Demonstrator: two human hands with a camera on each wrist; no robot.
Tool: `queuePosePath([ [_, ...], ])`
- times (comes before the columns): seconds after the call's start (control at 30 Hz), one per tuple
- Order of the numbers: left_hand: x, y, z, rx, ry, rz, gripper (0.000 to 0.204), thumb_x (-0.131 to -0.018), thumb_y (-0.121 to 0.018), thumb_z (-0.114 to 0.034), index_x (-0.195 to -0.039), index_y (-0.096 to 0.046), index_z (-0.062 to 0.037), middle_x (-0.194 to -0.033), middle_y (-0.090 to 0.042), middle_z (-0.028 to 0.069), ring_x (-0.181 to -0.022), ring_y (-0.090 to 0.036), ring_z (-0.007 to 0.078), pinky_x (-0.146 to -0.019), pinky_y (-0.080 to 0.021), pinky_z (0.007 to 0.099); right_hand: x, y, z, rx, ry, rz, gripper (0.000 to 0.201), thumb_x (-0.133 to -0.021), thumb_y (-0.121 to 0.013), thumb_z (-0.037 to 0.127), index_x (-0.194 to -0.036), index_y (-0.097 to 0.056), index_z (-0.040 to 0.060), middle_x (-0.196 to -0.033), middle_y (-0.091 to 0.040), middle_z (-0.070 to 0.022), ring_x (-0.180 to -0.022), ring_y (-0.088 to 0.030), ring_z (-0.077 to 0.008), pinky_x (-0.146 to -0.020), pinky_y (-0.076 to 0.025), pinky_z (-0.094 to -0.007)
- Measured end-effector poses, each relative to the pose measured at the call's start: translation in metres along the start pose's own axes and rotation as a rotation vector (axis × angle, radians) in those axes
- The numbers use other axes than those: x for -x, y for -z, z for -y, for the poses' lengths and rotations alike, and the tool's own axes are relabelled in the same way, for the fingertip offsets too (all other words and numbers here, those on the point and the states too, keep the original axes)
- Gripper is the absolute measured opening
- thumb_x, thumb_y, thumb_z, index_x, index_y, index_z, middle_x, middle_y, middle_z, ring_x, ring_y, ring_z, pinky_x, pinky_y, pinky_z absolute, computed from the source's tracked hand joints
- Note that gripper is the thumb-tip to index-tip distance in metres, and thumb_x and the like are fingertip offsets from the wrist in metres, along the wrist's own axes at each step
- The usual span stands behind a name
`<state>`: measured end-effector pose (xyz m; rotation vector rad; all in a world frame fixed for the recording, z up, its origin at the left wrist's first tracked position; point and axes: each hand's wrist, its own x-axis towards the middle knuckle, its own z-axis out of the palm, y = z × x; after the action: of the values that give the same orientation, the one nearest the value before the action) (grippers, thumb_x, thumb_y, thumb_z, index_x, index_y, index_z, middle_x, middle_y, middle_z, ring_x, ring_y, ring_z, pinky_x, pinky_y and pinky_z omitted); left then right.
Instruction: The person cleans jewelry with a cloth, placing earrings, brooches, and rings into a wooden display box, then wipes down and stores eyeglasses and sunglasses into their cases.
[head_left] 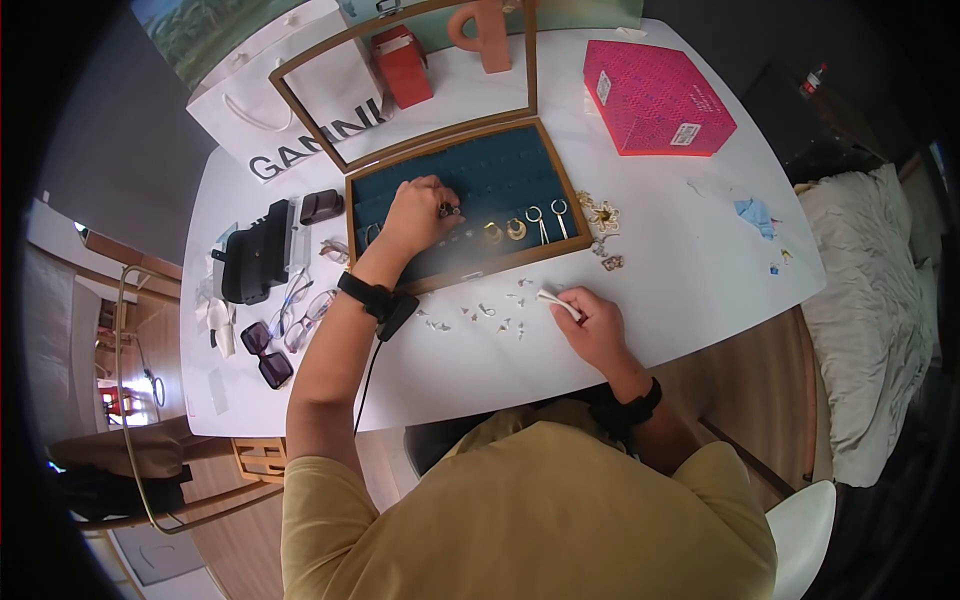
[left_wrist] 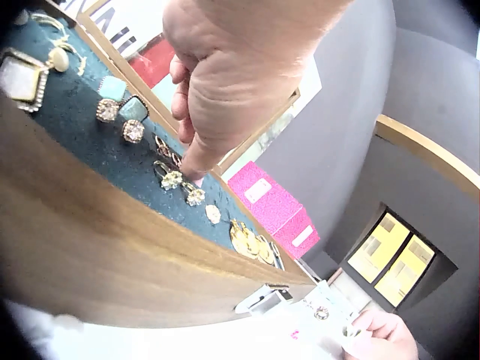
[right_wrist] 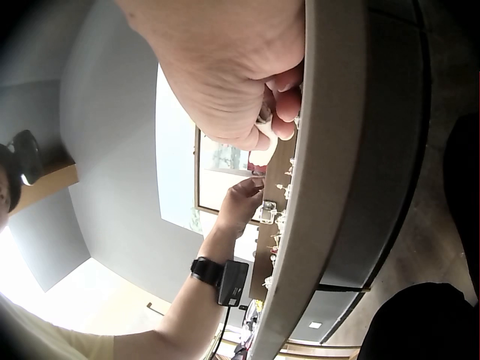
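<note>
My left hand [head_left: 420,215] reaches into a wooden jewelry box [head_left: 450,276] lined in dark teal. Its fingers are bent, and thumb and fingertips pinch at a small dark earring [left_wrist: 176,159] in the lining. Beside them sit sparkling earrings [left_wrist: 171,179], square turquoise-topped earrings [left_wrist: 133,109] and gold earrings [left_wrist: 244,240]. Over the table in front of the box, my right hand [head_left: 597,330] grips a folded white piece [head_left: 558,303], which looks like cloth or tissue. Several small earrings [head_left: 487,311] lie on the white table between the hands.
The box's glass lid [head_left: 532,60] stands raised at the back. Gold jewelry [head_left: 604,215] lies right of the box, with a pink box [head_left: 660,100] behind. Sunglasses [head_left: 267,355], eyeglasses and a black case [head_left: 258,255] are at left. A white paper bag [head_left: 250,110] stands behind.
</note>
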<state>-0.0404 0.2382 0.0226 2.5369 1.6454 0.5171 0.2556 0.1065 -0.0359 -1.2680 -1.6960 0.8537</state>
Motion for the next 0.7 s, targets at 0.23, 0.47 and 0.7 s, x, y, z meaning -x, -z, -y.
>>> queuePosePath([
  [0.23, 0.0014, 0.0004, -0.0021, -0.097, 0.018, -0.038, 0.018, -0.067, -0.078, -0.026, -0.080, -0.073, -0.0147, -0.086, -0.062, 0.0055, -0.090, -0.061, 0.0242, -0.081, -0.044, 0.0365, 0.0001, 0.0003, 0.0015, 0.002, 0.010, -0.002, 0.015, -0.084, -0.070, 0.012, -0.092, -0.064, 0.0017, -0.071, -0.067, -0.0069, -0.055, -0.058, -0.0079, -0.053, -0.046, -0.0238],
  [0.47, 0.0013, 0.0028, -0.0024, -0.141, 0.052, -0.024, 0.018, -0.068, -0.077, -0.026, -0.081, -0.073, -0.0150, -0.086, -0.062, 0.0051, -0.092, -0.060, 0.0232, -0.082, -0.044, 0.0365, 0.0000, 0.0002, -0.0003, 0.000, 0.000, 0.009, 0.014, -0.085, -0.070, 0.012, -0.092, -0.063, 0.0014, -0.070, -0.067, -0.0064, -0.056, -0.058, -0.0074, -0.053, -0.046, -0.0238],
  [0.7, 0.0020, 0.0040, -0.0036, -0.148, 0.067, -0.020, 0.019, -0.068, -0.077, -0.027, -0.083, -0.073, -0.0148, -0.087, -0.061, 0.0051, -0.093, -0.059, 0.0232, -0.084, -0.043, 0.0363, -0.0001, 0.0003, -0.0010, 0.010, 0.001, 0.012, 0.014, -0.085, -0.070, 0.012, -0.092, -0.063, 0.0014, -0.070, -0.067, -0.0060, -0.055, -0.057, -0.0070, -0.053, -0.046, -0.0236],
])
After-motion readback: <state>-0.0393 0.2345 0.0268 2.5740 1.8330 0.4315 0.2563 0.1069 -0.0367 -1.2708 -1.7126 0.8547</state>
